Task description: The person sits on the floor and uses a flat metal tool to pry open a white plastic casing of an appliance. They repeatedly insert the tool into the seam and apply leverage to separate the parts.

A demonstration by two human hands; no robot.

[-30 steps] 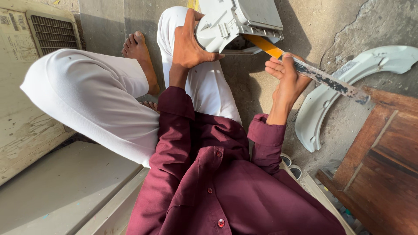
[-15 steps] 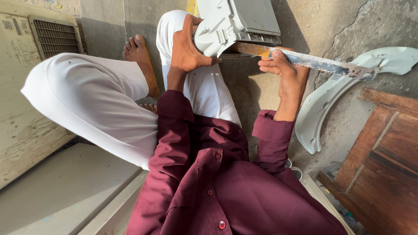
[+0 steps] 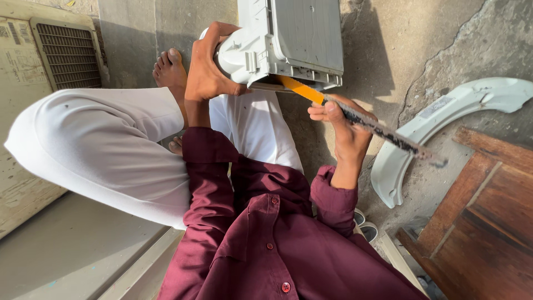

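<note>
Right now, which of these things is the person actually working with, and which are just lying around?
In use:
- left hand gripping the grey plastic housing
- right hand holding a worn tool with a yellow part, its tip under the housing

Lying about:
- curved white panel
- wooden board
- vented cream casing

Left hand (image 3: pixel 206 69) raised forward, fingers curled in firm grasp, wrist straight. Right hand (image 3: pixel 344 130) lower, thumb up, fingers wrapped closed, forearm bent upward.

Pale grey casing (image 3: pixel 288 41), yellow-handled dark speckled tool (image 3: pixel 361 116), maroon shirt (image 3: pixel 277 244), white trousers (image 3: pixel 105 150), brown wooden panel (image 3: pixel 488 216).
</note>
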